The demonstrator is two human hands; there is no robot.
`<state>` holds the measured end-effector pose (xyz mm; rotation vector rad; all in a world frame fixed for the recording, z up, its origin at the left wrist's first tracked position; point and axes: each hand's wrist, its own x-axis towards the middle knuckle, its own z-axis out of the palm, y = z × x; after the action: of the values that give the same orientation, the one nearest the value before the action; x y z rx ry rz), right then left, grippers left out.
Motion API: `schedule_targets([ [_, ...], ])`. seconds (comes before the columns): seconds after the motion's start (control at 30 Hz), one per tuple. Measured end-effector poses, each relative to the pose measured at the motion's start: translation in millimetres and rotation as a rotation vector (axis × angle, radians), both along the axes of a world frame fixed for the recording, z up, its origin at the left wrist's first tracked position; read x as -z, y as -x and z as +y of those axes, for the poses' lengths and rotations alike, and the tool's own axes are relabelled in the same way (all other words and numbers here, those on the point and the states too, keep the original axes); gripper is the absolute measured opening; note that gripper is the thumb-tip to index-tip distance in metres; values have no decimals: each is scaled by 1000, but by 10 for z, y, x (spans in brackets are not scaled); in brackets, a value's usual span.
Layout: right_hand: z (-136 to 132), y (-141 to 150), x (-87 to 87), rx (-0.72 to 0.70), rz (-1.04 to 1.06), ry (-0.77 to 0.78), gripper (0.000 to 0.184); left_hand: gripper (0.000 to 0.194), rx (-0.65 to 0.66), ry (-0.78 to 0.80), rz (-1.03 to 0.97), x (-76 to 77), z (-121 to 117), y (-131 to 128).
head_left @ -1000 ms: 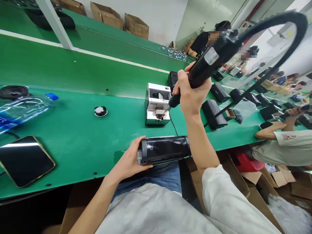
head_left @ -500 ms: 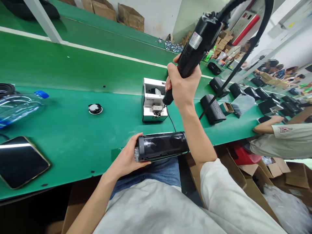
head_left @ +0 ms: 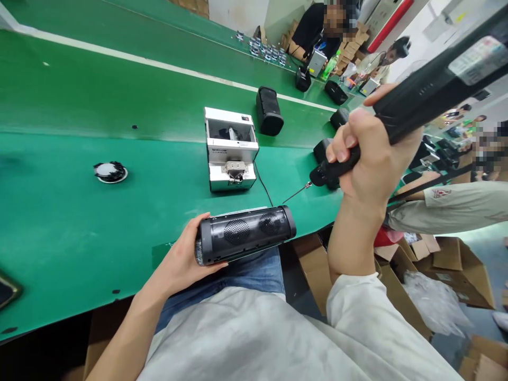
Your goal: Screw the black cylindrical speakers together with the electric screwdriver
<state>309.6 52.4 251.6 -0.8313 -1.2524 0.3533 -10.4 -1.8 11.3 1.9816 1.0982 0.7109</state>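
Observation:
My left hand (head_left: 180, 259) grips the left end of a black cylindrical speaker (head_left: 245, 233) that lies across the near edge of the green bench (head_left: 79, 227). My right hand (head_left: 371, 159) is wrapped round a black electric screwdriver (head_left: 420, 100), held tilted, its thin bit (head_left: 296, 193) pointing down-left towards the speaker's right end without touching it. A white screw feeder box (head_left: 230, 149) stands on the bench just beyond the speaker.
A small round speaker part (head_left: 110, 171) lies at the left. Black speakers (head_left: 269, 110) stand farther along the bench. A co-worker's arm (head_left: 448, 198) rests at the right; other people sit at the far end. Cardboard boxes (head_left: 456, 264) lie under the bench.
My right hand has drawn the screwdriver away from the feeder box, to the right and nearer, its bit now near the speaker. The view has shifted right; bottle and phone left the frame.

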Motion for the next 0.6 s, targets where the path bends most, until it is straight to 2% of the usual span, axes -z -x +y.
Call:
schedule_targets([
  [0.17,-89,-109,70,-10,37,-7,20,104,-16,-13,23,-19,9,-5],
  [0.27,-50,-132,206,-43,26,-24,17,102,-28,-18,24,-18,9,8],
  [0.33,-43,-126,326,-67,13,34,18,101,-36,-20,28,-5,2,16],
  [0.47,-68,-83,570,-59,87,243,34,98,-127,19,48,21,-29,-16],
  [0.6,-87,-97,715,-68,175,283,45,101,-249,36,36,63,-24,-46],
])
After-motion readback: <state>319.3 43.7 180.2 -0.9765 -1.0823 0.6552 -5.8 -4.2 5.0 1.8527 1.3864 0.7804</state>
